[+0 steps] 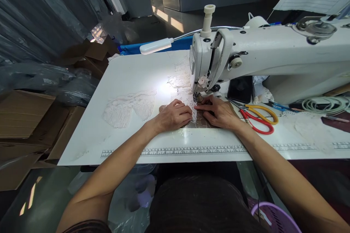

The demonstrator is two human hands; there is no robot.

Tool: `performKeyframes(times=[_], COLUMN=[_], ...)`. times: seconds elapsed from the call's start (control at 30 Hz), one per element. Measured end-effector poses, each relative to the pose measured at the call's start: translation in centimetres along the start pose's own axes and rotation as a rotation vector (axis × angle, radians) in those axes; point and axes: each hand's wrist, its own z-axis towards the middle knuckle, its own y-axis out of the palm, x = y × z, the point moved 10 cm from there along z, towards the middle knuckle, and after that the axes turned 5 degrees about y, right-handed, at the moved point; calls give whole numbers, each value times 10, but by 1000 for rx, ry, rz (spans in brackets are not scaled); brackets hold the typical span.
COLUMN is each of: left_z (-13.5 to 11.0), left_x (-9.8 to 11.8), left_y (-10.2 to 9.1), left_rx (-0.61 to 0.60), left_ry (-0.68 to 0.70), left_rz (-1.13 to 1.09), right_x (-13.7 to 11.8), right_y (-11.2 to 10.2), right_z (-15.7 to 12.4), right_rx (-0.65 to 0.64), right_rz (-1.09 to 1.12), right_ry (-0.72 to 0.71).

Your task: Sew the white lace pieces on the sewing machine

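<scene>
A strip of white lace runs under the presser foot of a white sewing machine. To its left, my left hand rests with fingers bent and close together, pressing the lace's edge; the fingertips are partly hidden. My right hand is on the other side, close to the foot, its fingers drawn in at the lace edge. Beneath both hands is the machine's metal plate. Another lace piece lies flat on the table to the left.
Scissors with red and yellow handles lie beside my right wrist, near a dark phone. A lamp reaches over the table. A printed ruler follows the front edge. Cardboard boxes stand at left, a purple basket below right.
</scene>
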Motion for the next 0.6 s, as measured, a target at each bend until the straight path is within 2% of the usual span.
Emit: performKeyframes(times=[0.33,0.6], left_z=[0,0], left_x=[5,1], left_y=[-1,-10], left_rx=[5,109], left_ry=[35,-11], left_rz=[102,64], right_x=[-1,12], right_y=[-2,-6], right_z=[-2,-2], right_rx=[10,57], right_rz=[18,116], right_ry=[6,69])
